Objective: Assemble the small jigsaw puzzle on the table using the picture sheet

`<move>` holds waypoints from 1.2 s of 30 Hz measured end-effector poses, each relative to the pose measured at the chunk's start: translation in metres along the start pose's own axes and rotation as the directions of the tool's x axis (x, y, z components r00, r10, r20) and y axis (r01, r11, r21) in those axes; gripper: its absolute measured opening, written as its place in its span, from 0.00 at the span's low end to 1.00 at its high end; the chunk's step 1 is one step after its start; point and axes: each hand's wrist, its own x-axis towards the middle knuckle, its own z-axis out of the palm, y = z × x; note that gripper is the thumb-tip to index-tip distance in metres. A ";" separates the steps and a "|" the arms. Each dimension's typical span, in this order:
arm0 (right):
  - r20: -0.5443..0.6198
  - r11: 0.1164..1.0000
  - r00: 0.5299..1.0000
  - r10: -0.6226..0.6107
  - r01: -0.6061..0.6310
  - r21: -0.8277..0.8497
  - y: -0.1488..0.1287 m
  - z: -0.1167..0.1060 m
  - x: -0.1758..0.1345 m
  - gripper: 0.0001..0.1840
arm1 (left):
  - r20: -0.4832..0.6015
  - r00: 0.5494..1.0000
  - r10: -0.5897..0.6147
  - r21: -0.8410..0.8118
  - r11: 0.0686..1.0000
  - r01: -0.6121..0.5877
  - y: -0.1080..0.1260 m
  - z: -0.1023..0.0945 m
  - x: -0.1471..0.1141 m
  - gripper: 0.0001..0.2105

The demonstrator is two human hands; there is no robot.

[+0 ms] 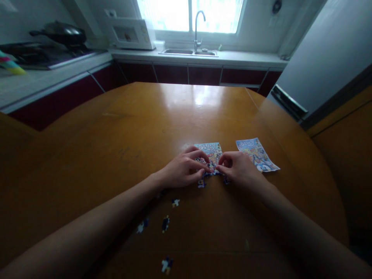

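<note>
A partly assembled jigsaw puzzle (214,149) with a colourful printed picture lies on the wooden table, its lower edge uneven. My left hand (186,168) rests over its left side, fingers apart and curved, the fingertips touching the pieces. At the lower right of the puzzle, my right hand (238,166) is closed in a pinch; whatever is between thumb and forefinger is too small and hidden to make out. Below my left fingers lies a puzzle piece (201,183) at the puzzle's lower left. Another dark piece (226,179) shows partly under my right hand.
Loose puzzle pieces lie nearer me: a white one (175,202), a dark one (165,224), a blue-white one (142,225) and one at the front (167,265). A printed picture sheet (255,149) lies right of the puzzle. Beyond the table (162,112) stand a sink and stove.
</note>
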 end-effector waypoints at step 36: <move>-0.042 0.994 0.997 -0.060 0.056 -0.095 0.001 0.010 -0.002 0.07 | 0.037 0.999 0.038 0.111 0.993 -0.041 -0.004 -0.001 0.000 0.10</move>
